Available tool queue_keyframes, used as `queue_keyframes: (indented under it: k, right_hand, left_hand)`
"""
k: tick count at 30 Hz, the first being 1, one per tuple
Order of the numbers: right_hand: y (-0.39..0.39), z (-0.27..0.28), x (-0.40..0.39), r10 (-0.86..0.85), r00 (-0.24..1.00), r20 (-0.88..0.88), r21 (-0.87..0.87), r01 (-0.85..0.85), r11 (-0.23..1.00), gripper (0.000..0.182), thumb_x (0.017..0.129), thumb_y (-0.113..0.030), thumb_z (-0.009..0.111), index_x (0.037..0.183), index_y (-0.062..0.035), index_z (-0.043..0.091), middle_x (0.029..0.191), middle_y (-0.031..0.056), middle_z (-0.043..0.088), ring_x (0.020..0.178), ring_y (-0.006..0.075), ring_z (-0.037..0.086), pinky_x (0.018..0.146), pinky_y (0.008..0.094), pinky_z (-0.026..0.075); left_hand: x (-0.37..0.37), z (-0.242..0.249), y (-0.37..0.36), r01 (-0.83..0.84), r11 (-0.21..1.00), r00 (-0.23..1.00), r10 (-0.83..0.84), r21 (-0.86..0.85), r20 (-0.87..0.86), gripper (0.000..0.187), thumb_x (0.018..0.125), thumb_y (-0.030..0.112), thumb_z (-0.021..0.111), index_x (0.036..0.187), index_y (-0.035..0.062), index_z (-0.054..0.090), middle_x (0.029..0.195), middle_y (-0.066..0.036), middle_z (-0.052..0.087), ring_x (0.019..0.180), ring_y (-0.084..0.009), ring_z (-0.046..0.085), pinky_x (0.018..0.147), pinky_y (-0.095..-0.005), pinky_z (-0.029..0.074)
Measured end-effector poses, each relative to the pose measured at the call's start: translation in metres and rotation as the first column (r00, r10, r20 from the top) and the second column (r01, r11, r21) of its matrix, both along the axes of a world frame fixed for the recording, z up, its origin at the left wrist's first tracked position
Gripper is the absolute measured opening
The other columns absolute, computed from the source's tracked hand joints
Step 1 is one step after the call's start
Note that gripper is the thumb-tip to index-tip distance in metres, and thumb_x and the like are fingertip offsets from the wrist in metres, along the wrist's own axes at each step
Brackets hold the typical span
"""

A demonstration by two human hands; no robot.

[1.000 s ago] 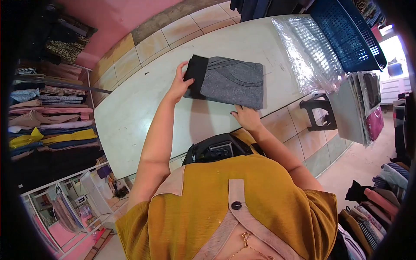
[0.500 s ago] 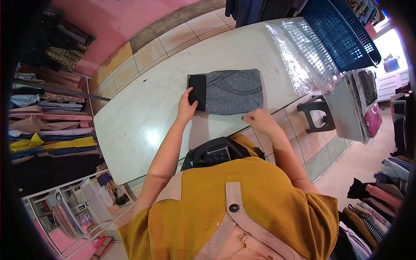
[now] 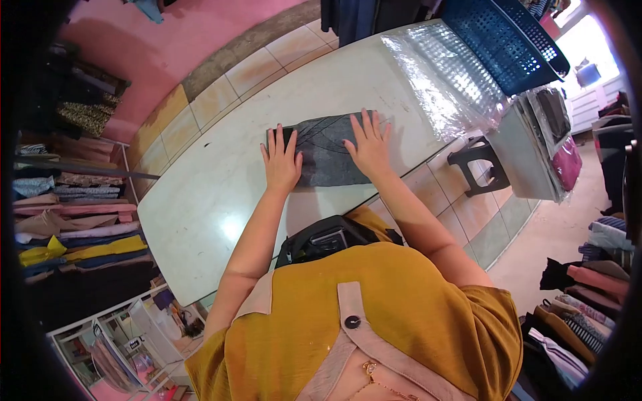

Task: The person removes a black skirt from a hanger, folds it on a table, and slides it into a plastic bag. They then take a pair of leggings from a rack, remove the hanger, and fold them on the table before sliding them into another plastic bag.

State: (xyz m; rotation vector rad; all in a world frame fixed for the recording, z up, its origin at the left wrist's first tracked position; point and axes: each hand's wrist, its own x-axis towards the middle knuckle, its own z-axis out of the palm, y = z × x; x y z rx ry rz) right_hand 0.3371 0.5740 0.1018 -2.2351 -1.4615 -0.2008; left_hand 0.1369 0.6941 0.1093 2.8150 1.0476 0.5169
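Observation:
A folded grey garment (image 3: pixel 328 160) with dark curved seams and a black band at its left end lies flat on the pale table (image 3: pixel 200 220). My left hand (image 3: pixel 283 162) rests flat over the black band, fingers spread. On the garment's right end lies my right hand (image 3: pixel 369 147), also flat with fingers apart. Neither hand grips the cloth. Parts of the band and of the right end are hidden beneath my palms.
Clear plastic bags (image 3: pixel 445 80) cover the table's far right, beside a blue perforated basket (image 3: pixel 508 47). A dark stool (image 3: pixel 479 167) and packed garments (image 3: pixel 531 144) stand off the right edge. Stacked clothes (image 3: pixel 80 200) fill shelves at left; more clothes (image 3: pixel 575 307) lie lower right.
My right hand has moved from the front edge, where its fingers were curled, onto the garment's right end and spread out. My left hand has flattened over the black band.

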Motion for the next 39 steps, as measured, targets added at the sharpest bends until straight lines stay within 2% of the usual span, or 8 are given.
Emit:
queue_keyframes:
  k: [3,12,15,17,22,31,34,39]
  right_hand:
    - [0.002,-0.021,0.018,-0.032,0.999,-0.009,-0.063,0.031,0.998,0.063,0.083,-0.045,0.056,0.135,-0.0137,0.040,0.144,0.0134,0.030,0.134,0.0358,0.023,0.102,0.0641,0.017]
    - [0.012,-0.036,0.057,0.032,0.987,-0.160,-0.112,-0.051,0.992,0.058,0.084,-0.046,0.054,0.134,-0.0175,0.043,0.144,0.0098,0.032,0.135,0.0334,0.022,0.105,0.0623,0.013]
    - [0.013,-0.037,0.108,0.293,0.719,-0.631,0.200,-0.214,0.956,0.029,0.083,-0.026,0.061,0.103,-0.0070,0.066,0.116,0.0141,0.060,0.112,0.0327,0.052,0.095,0.0414,0.040]
    - [0.005,0.004,0.149,-0.015,0.750,-0.662,0.092,0.101,0.991,0.019,0.081,-0.020,0.061,0.093,-0.0057,0.068,0.097,0.0145,0.066,0.093,0.0322,0.061,0.080,0.0357,0.048]
    - [0.005,0.009,0.273,-0.264,0.845,-0.464,0.166,0.376,0.912,0.012,0.078,-0.016,0.064,0.086,-0.0093,0.070,0.088,0.0115,0.066,0.087,0.0321,0.058,0.077,0.0388,0.047]
    - [0.041,-0.023,0.342,-0.139,0.990,0.022,0.066,0.138,0.988,0.012,0.074,-0.017,0.068,0.084,-0.0102,0.069,0.084,0.0064,0.065,0.090,0.0261,0.057,0.076,0.0359,0.048]
    - [0.044,-0.025,0.351,-0.181,0.970,-0.159,0.140,0.204,0.969,0.013,0.068,-0.018,0.073,0.078,-0.0109,0.068,0.078,0.0053,0.065,0.083,0.0250,0.059,0.071,0.0361,0.048]
    - [0.033,0.004,0.367,-0.163,0.783,-0.600,0.013,0.212,0.977,0.022,0.067,-0.020,0.077,0.065,-0.0041,0.061,0.073,0.0084,0.063,0.068,0.0234,0.058,0.059,0.0351,0.044]
  left_hand:
    - [-0.006,-0.020,0.007,-0.162,0.972,0.972,0.128,-0.172,-0.196,0.068,0.085,0.043,0.054,0.142,0.0165,0.030,0.151,-0.011,0.016,0.137,-0.0383,0.015,0.106,-0.0588,0.016]
    - [-0.009,-0.031,0.014,-0.185,0.958,0.981,0.168,-0.217,-0.095,0.072,0.084,0.041,0.056,0.144,0.0157,0.025,0.151,-0.012,0.014,0.136,-0.0411,0.015,0.106,-0.0587,0.016]
    - [-0.008,-0.033,0.015,-0.151,0.965,0.988,0.144,-0.216,-0.047,0.073,0.083,0.037,0.059,0.143,0.0132,0.026,0.151,-0.015,0.014,0.134,-0.0450,0.016,0.104,-0.0597,0.020]
    - [0.002,-0.033,0.009,-0.177,0.959,0.984,0.170,-0.219,-0.051,0.073,0.083,0.037,0.059,0.143,0.0120,0.026,0.150,-0.016,0.014,0.134,-0.0460,0.017,0.103,-0.0599,0.020]
    - [0.070,-0.040,-0.019,-0.190,0.963,0.982,0.184,-0.190,-0.048,0.076,0.082,0.040,0.059,0.142,0.0086,0.025,0.149,-0.020,0.014,0.132,-0.0494,0.018,0.102,-0.0605,0.022]
    - [0.164,-0.011,-0.044,-0.177,0.883,0.984,0.147,-0.434,-0.102,0.060,0.089,0.029,0.054,0.141,0.0124,0.031,0.150,-0.018,0.014,0.137,-0.0439,0.008,0.104,-0.0623,0.012]
    - [0.134,-0.016,-0.040,-0.214,0.884,0.971,0.241,-0.416,0.013,0.056,0.089,0.033,0.053,0.138,0.0125,0.037,0.149,-0.017,0.019,0.136,-0.0444,0.011,0.103,-0.0652,0.013]
    - [0.083,-0.016,-0.048,-0.398,0.802,0.845,0.509,-0.445,0.162,0.037,0.092,0.024,0.050,0.126,0.0104,0.053,0.139,-0.017,0.039,0.134,-0.0418,0.022,0.108,-0.0465,0.022]
